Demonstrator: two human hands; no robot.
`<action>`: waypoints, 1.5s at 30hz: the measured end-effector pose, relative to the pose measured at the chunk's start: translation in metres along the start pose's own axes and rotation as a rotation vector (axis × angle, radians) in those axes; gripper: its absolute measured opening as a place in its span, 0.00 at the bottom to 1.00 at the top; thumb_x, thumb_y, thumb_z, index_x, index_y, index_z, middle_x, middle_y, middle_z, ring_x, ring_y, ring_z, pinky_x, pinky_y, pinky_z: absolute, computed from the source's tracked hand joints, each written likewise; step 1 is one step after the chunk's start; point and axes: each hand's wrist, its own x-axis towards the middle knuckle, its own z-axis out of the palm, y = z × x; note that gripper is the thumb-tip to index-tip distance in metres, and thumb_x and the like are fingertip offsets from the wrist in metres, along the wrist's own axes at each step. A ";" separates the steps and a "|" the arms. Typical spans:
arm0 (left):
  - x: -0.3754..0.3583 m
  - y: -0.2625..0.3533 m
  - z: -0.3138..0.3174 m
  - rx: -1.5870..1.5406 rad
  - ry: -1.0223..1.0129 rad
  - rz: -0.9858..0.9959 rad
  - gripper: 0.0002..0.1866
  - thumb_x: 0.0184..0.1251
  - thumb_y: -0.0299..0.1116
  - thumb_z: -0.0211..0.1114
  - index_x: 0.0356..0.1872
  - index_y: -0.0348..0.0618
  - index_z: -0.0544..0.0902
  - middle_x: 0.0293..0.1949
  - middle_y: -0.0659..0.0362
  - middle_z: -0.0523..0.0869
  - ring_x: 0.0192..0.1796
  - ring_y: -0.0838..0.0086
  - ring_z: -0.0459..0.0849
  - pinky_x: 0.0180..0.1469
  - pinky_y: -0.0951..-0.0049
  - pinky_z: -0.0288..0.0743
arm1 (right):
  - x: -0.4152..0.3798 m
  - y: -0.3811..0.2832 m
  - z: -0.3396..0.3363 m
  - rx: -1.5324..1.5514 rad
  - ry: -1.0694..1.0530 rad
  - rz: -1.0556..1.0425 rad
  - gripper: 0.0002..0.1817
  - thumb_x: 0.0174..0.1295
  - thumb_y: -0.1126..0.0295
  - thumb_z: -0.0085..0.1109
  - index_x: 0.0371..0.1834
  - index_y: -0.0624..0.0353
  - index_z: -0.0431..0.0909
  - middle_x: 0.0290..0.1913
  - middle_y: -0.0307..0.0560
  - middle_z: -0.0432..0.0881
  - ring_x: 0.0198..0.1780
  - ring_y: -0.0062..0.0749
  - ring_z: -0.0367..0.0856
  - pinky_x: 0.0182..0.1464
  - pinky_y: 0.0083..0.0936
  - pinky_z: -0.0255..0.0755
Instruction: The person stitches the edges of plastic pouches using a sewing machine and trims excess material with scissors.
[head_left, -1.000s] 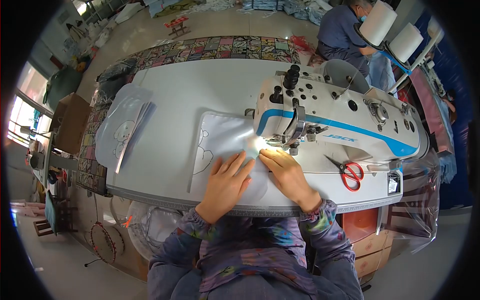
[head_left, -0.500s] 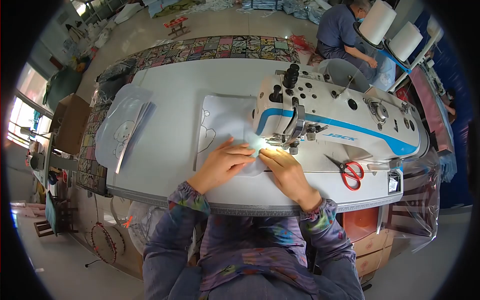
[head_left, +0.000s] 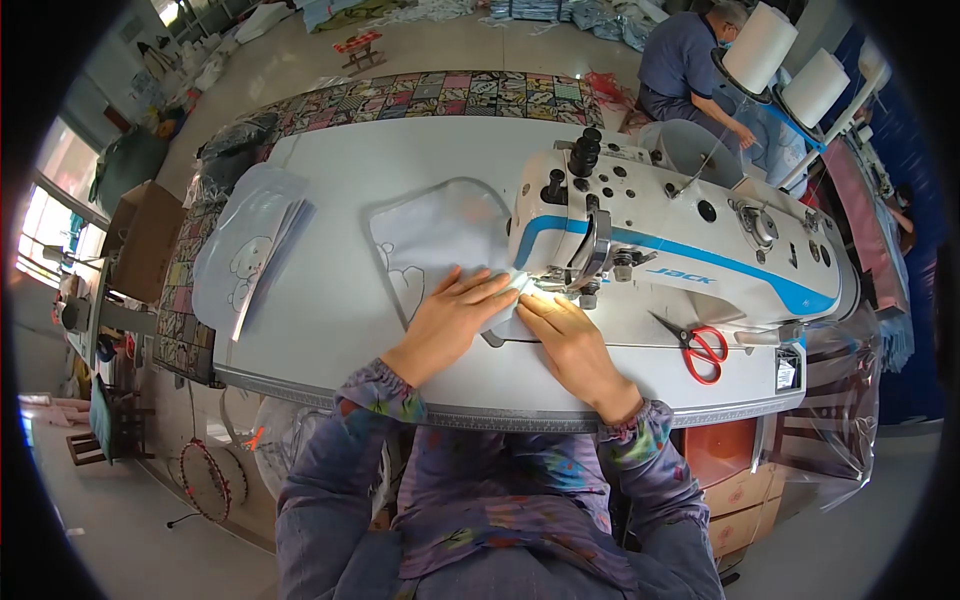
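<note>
A pale grey-white fabric piece [head_left: 440, 218] with a line-drawn cartoon animal lies on the white table, its right edge under the head of the sewing machine [head_left: 690, 250]. My left hand [head_left: 442, 322] rests flat on this fabric, fingers stretched toward the lit needle area. Just right of it, my right hand [head_left: 577, 352] lies palm down with fingers extended, its fingertips at the fabric edge by the presser foot. The needle and the exact contact under the fingertips are hidden. Red-handled thread scissors [head_left: 706, 354] lie to the right of my right hand.
A stack of similar printed pieces [head_left: 232, 262] sits on the table's left side. White thread cones [head_left: 762, 48] stand behind the machine. A co-worker [head_left: 685, 65] sits beyond it at the upper right. A cardboard box [head_left: 145, 240] is at the left.
The fabric has turned, its far right corner swinging toward the machine and its left side tilting. My left hand has shifted slightly with it; my right hand stays nearly in place.
</note>
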 end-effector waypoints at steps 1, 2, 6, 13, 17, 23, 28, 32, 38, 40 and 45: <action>-0.004 0.006 0.001 0.010 0.030 -0.026 0.30 0.70 0.22 0.59 0.74 0.51 0.81 0.77 0.59 0.79 0.78 0.61 0.76 0.83 0.49 0.63 | 0.000 0.000 0.000 0.001 0.000 -0.001 0.31 0.57 0.82 0.61 0.69 0.64 0.81 0.68 0.57 0.83 0.69 0.56 0.81 0.77 0.48 0.71; -0.007 0.014 0.003 0.011 0.029 -0.027 0.30 0.70 0.22 0.59 0.74 0.51 0.81 0.77 0.59 0.79 0.78 0.61 0.76 0.83 0.49 0.63 | -0.001 0.000 0.000 0.015 0.003 0.001 0.31 0.57 0.82 0.61 0.69 0.65 0.81 0.68 0.57 0.83 0.69 0.56 0.81 0.77 0.48 0.71; -0.020 0.050 0.014 0.040 0.140 -0.117 0.29 0.69 0.26 0.61 0.72 0.43 0.80 0.74 0.54 0.81 0.76 0.55 0.78 0.79 0.46 0.68 | -0.002 0.002 0.001 0.046 0.029 -0.003 0.31 0.56 0.82 0.62 0.68 0.65 0.80 0.68 0.57 0.83 0.69 0.57 0.80 0.76 0.49 0.71; -0.042 0.085 0.018 -0.091 0.118 -0.211 0.24 0.72 0.25 0.61 0.69 0.48 0.84 0.74 0.54 0.79 0.77 0.56 0.76 0.81 0.32 0.57 | -0.002 0.002 -0.001 0.082 0.073 0.006 0.28 0.56 0.84 0.62 0.64 0.66 0.82 0.64 0.58 0.86 0.66 0.58 0.83 0.71 0.48 0.75; -0.042 0.070 0.018 -0.331 0.129 -0.179 0.22 0.69 0.20 0.65 0.61 0.55 0.89 0.71 0.55 0.81 0.78 0.55 0.76 0.82 0.28 0.51 | -0.006 0.004 -0.003 0.166 0.168 0.075 0.20 0.58 0.87 0.58 0.52 0.62 0.87 0.56 0.53 0.90 0.53 0.54 0.88 0.57 0.41 0.81; -0.021 0.047 0.020 -0.429 0.146 -0.145 0.20 0.68 0.17 0.65 0.53 0.56 0.93 0.68 0.56 0.84 0.77 0.54 0.77 0.83 0.31 0.51 | -0.010 0.006 -0.004 0.217 0.251 0.173 0.17 0.59 0.91 0.55 0.42 0.60 0.89 0.47 0.47 0.93 0.44 0.48 0.89 0.47 0.35 0.81; -0.003 0.029 0.022 -0.426 0.154 -0.140 0.20 0.69 0.17 0.64 0.51 0.56 0.93 0.67 0.57 0.84 0.78 0.55 0.76 0.85 0.36 0.50 | -0.009 0.005 -0.005 0.228 0.250 0.161 0.17 0.58 0.91 0.55 0.41 0.61 0.89 0.46 0.47 0.93 0.44 0.48 0.88 0.47 0.34 0.80; 0.014 0.018 0.017 -0.392 0.158 -0.113 0.20 0.69 0.17 0.62 0.51 0.55 0.93 0.65 0.56 0.85 0.73 0.55 0.79 0.85 0.37 0.49 | -0.008 0.004 -0.005 0.227 0.259 0.153 0.17 0.57 0.91 0.55 0.40 0.61 0.89 0.46 0.47 0.93 0.44 0.47 0.89 0.47 0.34 0.81; 0.035 0.004 0.019 -0.364 0.137 -0.123 0.19 0.67 0.16 0.63 0.50 0.52 0.93 0.62 0.55 0.85 0.72 0.53 0.79 0.84 0.36 0.53 | -0.007 0.002 -0.006 0.220 0.238 0.158 0.17 0.57 0.91 0.56 0.40 0.61 0.89 0.45 0.47 0.92 0.44 0.47 0.89 0.47 0.34 0.81; 0.039 0.001 0.020 -0.345 0.149 -0.130 0.18 0.67 0.17 0.63 0.50 0.51 0.93 0.61 0.55 0.85 0.70 0.53 0.80 0.84 0.36 0.54 | -0.008 0.003 -0.006 0.226 0.234 0.151 0.17 0.56 0.91 0.56 0.40 0.61 0.89 0.45 0.47 0.92 0.45 0.48 0.89 0.47 0.34 0.81; 0.017 -0.038 0.009 -0.225 0.364 -0.256 0.14 0.69 0.23 0.66 0.50 0.50 0.92 0.63 0.54 0.85 0.64 0.53 0.83 0.80 0.45 0.65 | -0.014 0.007 -0.007 0.226 0.226 0.180 0.16 0.54 0.92 0.54 0.38 0.64 0.88 0.44 0.53 0.91 0.45 0.51 0.89 0.49 0.36 0.81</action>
